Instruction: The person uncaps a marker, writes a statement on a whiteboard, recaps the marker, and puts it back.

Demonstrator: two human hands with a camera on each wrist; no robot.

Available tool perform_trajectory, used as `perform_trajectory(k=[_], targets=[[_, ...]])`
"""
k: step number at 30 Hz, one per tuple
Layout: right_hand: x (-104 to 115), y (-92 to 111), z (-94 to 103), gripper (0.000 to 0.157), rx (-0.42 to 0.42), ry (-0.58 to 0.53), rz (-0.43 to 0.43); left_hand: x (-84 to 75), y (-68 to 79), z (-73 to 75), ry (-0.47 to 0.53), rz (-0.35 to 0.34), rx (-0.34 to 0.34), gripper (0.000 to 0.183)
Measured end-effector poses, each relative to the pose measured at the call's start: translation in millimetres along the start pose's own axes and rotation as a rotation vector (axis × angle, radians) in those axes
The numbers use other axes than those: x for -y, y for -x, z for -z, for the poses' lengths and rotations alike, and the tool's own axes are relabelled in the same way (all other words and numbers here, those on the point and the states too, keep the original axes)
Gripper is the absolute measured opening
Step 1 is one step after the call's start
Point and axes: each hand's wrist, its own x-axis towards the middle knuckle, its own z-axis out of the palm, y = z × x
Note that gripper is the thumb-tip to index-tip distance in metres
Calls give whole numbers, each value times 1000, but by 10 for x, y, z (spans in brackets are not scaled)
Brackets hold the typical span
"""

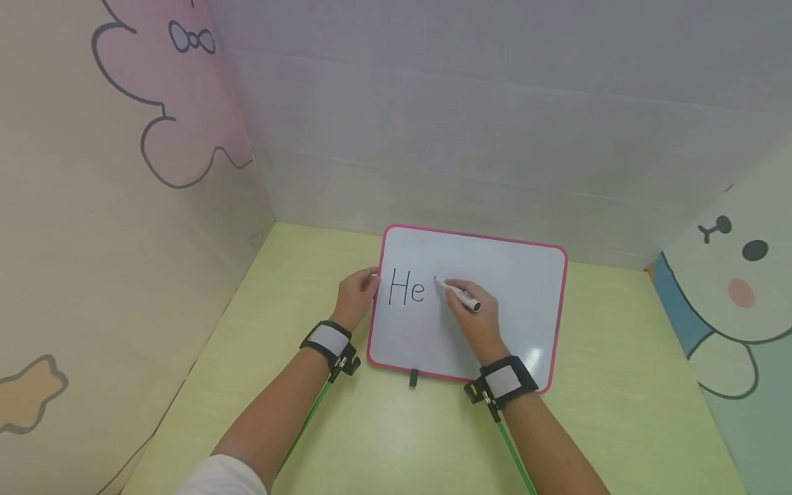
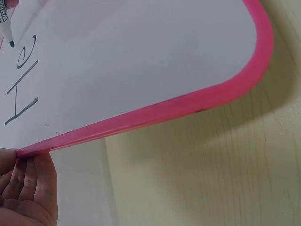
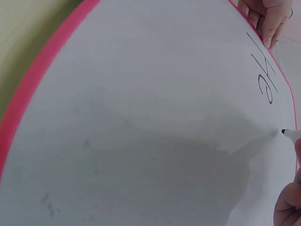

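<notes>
A whiteboard (image 1: 495, 275) with a pink frame lies tilted slightly on the table, bearing the black handwritten letters "He" (image 1: 406, 287) on its left part. My left hand (image 1: 357, 297) pinches the board's left edge, thumb on top and fingers underneath, as the left wrist view shows. In my right hand (image 1: 475, 313) is a white marker (image 1: 456, 293), pinched between thumb and fingers. Its dark tip (image 3: 284, 132) points at the board just right of the "e", close over the surface. A black marker cap (image 1: 413, 377) sits by the board's lower edge.
The pale yellow table (image 1: 396, 440) meets a plain grey wall (image 1: 433, 137) behind the board. Cartoon-printed walls (image 1: 74, 240) stand at left and right. A wrist strap with a green cable (image 1: 306, 423) is on each arm.
</notes>
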Motion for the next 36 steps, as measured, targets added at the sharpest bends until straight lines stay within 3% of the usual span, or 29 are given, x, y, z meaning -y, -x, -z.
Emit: perform_trajectory(k=[9,18,36], targets=[[39,-6,15,20,38,20,6,-13,20,9,5,-9,-2,32],[42,55,6,9,118,-56,-93,8,8,7,14,-12,-4,31],[39,51,-2,8,78,-29,-87,-3,9,7,15,-4,-2,32]])
